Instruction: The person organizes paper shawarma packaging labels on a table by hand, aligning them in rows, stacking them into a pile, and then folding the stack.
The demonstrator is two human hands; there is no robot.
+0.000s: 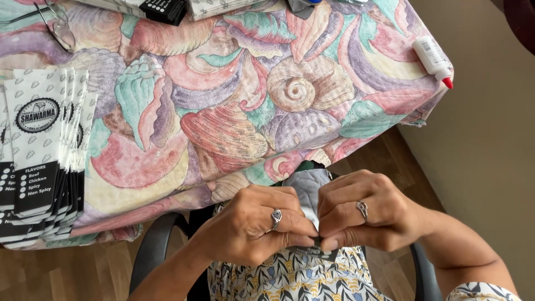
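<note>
Both hands meet below the table's near edge, over my lap. My left hand (253, 226) and my right hand (365, 214) each wear a ring and pinch the same folded piece of white and grey printed paper (308, 189), thumbs and fingertips pressed along its fold. The paper stands up between the two hands, partly hidden by the fingers. A stack of flat white and black paper sleeves (42, 156) lies fanned on the table at the far left, away from both hands.
The table wears a quilted cloth (223, 95) with pastel seashell print. A white glue bottle with a red tip (433, 58) lies at the right corner. Eyeglasses (58, 25) rest at the top left. A dark chair armrest (153, 245) and wooden floor show below.
</note>
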